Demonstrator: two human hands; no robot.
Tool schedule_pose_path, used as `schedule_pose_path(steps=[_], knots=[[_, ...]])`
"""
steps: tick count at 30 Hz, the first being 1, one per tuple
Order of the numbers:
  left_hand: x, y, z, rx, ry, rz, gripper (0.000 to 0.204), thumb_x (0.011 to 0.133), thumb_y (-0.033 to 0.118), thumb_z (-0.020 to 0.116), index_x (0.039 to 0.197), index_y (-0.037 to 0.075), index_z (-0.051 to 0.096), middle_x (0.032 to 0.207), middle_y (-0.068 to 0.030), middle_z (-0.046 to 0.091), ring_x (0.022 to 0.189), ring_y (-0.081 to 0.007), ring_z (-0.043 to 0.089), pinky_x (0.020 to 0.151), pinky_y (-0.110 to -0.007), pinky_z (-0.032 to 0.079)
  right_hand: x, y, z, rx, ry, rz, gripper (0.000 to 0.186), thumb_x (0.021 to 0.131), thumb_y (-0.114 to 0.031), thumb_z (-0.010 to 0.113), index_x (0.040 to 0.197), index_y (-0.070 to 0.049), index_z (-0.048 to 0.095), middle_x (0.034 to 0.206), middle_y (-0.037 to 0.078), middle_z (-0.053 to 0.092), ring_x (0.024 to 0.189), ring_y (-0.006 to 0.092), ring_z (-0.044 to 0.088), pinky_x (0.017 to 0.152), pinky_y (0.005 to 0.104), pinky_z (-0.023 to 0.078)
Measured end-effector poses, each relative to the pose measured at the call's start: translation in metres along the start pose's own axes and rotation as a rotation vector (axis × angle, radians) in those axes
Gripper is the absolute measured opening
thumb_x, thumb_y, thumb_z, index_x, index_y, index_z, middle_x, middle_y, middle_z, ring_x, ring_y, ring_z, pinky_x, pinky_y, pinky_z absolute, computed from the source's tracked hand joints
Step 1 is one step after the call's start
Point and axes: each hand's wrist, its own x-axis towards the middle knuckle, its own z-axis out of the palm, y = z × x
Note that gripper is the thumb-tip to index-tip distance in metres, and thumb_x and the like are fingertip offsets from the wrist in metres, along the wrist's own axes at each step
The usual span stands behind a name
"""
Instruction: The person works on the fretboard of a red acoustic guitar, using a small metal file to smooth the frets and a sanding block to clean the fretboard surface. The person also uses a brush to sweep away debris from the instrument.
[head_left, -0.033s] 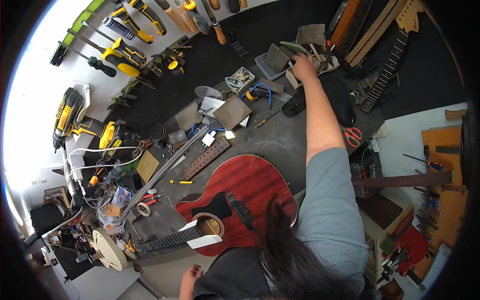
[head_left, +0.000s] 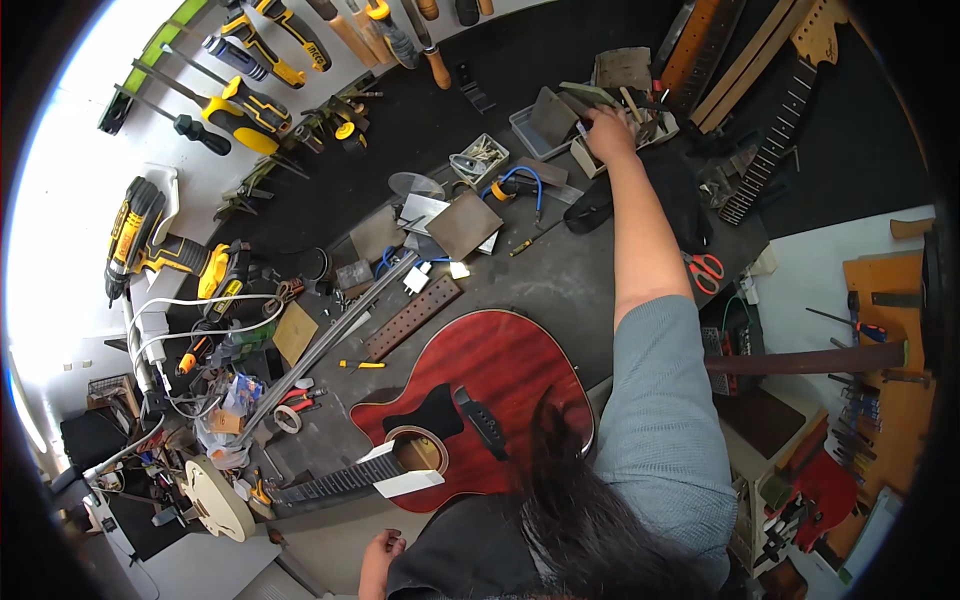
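Dark-streaked red acoustic guitar (head_left: 515, 365) with black pickguard (head_left: 433, 411) and dark bridge (head_left: 481, 424)

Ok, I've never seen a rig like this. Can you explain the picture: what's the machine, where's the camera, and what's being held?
There is no machine: these are a person's two bare hands. The view comes from the left of two fisheye cameras worn on their head, looking down, so straight edges bow near the rim.

On the dark bench lie a red guitar, its neck pointing left, a perforated strip, a yellow cutter and red-handled scissors.

The right hand reaches to a cluttered open box; its fingertips are hard to see, so I can't tell what it holds. The left hand is low, fingers curled, nothing visible in it.
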Motion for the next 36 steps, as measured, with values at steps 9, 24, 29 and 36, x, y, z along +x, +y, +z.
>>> schedule_pose_path(steps=[9,24,29,36], knots=[[0.001,0.02,0.001,0.061,-0.031,-0.026,0.032,0.11,0.017,0.08,0.136,-0.003,0.077,0.112,-0.0205,0.085,0.103,-0.0307,0.082,0.095,-0.044,0.064,0.008,0.009,-0.001,-0.075,0.119,-0.117,0.041,0.108,-0.014,0.065,0.148,-0.011,0.076,0.157,0.019,0.07,0.148,0.0415,0.066,0.124,0.06,0.05],[-0.01,0.01,0.011,0.122,-0.022,-0.039,0.026,0.107,0.018,0.082,0.126,0.0,0.08,0.117,-0.0204,0.085,0.102,-0.0345,0.083,0.094,-0.046,0.065,0.019,-0.006,-0.007,-0.293,0.029,-0.134,0.04,0.113,-0.021,0.06,0.146,-0.023,0.082,0.162,0.019,0.066,0.154,0.0395,0.06,0.126,0.0608,0.048],[0.024,-0.03,0.024,0.075,-0.046,0.069,0.028,0.11,0.02,0.078,0.134,0.004,0.079,0.12,-0.0225,0.085,0.114,-0.0403,0.083,0.099,-0.049,0.065,0.007,0.008,-0.057,-0.323,0.388,-0.245,0.046,0.11,-0.024,0.066,0.152,-0.034,0.081,0.148,0.019,0.075,0.141,0.0433,0.07,0.116,0.0638,0.057],[0.002,0.022,-0.016,0.143,0.043,0.289,0.026,0.11,0.03,0.077,0.115,0.005,0.077,0.118,-0.0233,0.08,0.113,-0.0468,0.076,0.096,-0.056,0.06,-0.242,-0.079,-0.128,0.307,0.632,-0.546,0.045,0.112,-0.005,0.069,0.156,-0.013,0.08,0.151,0.026,0.071,0.135,0.0427,0.069,0.115,0.0503,0.055]])
